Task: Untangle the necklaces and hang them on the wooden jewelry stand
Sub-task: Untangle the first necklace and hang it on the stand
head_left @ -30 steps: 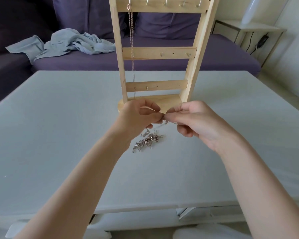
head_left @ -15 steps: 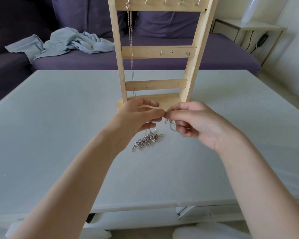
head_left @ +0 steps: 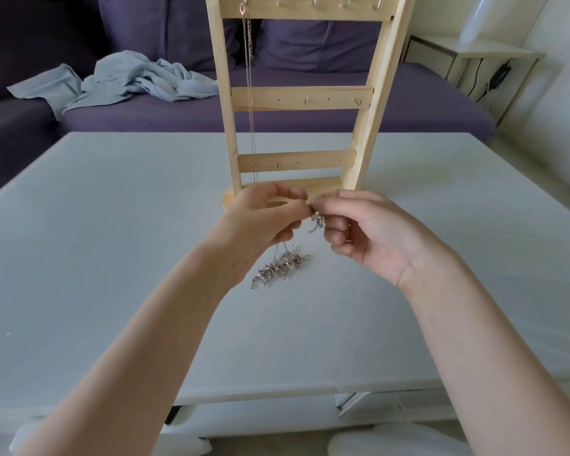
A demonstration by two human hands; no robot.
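The wooden jewelry stand (head_left: 297, 103) stands upright on the table (head_left: 96, 225), with 1 thin chain (head_left: 250, 77) already hanging from a top hook. The silver necklace (head_left: 282, 266), half heaped below the hands, looks light, limp and easily knotted, so it is best gripped near the clasp. The left hand (head_left: 260, 225) and right hand (head_left: 369, 232) meet just above it, fingertips pinched tight on its upper end.

Necklace tangle (head_left: 280, 268) on table (head_left: 112, 245); stand (head_left: 297, 100) behind
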